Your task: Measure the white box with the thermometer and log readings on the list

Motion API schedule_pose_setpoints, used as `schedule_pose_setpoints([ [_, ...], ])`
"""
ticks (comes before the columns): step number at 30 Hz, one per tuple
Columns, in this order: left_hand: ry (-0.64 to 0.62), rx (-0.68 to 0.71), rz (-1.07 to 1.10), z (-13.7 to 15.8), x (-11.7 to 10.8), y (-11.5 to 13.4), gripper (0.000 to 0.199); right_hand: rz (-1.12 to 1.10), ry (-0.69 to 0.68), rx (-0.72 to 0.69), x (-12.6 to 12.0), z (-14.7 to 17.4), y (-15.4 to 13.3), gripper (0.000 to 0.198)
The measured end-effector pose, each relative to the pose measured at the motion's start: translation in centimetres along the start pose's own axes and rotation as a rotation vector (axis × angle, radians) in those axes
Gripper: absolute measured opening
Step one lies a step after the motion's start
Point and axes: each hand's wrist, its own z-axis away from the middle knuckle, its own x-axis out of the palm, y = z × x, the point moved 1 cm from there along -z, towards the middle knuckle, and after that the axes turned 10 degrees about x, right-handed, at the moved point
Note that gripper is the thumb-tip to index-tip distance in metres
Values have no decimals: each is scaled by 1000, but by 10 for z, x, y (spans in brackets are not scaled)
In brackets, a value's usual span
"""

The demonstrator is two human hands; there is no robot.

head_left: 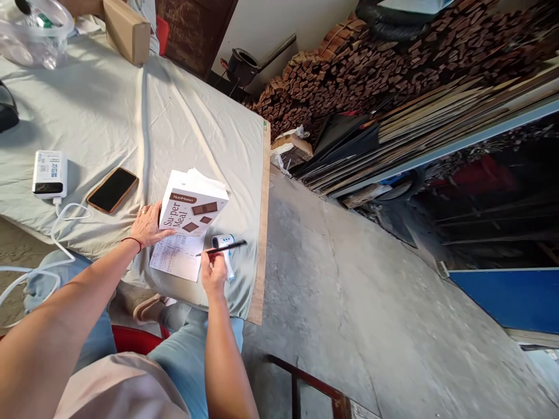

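My left hand (149, 226) grips the lower left side of a white box (209, 201) printed "NutriMotion Super Meal", with the thumb across its bottom edge and the fingers partly hidden behind it. The box stands on the table with white paper showing at its top. In front of it lies a sheet of paper (174, 259) covered in small rows of marks. My right hand (213, 274) pinches a black pen (233, 246), which is held sideways near the sheet's right edge. Beside that hand, a small blue-and-white item (222, 240) is partly covered by the pen and fingers.
A phone (112, 190) and a white power bank (49, 174) with a cable lie left on the cloth-covered table (105, 116). A cardboard box (126, 32) and a clear plastic tub (32, 38) stand at the back. The table's wooden edge (262, 233) runs along the right.
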Motion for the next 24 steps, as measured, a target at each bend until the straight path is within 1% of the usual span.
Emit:
schedule_pose_setpoints([
  [2,-4,0,-7,0,-1,1,94,-167,40,92,12,1,-4,31],
  [4,-12,0,-22,0,-1,1,94,-250,7,135,26,2,-8,31],
  [6,-21,0,-36,0,-2,2,92,-227,-9,135,38,3,-12,30],
  [8,-26,2,-46,0,-1,2,91,-160,17,116,44,5,-12,29],
  [11,-27,4,-55,0,-1,2,91,-93,51,70,48,6,-9,30],
  [16,-32,3,-60,1,-1,3,90,-52,73,-21,50,5,-3,31],
  [24,-26,8,-83,0,0,2,90,-55,67,-25,52,5,-1,27],
])
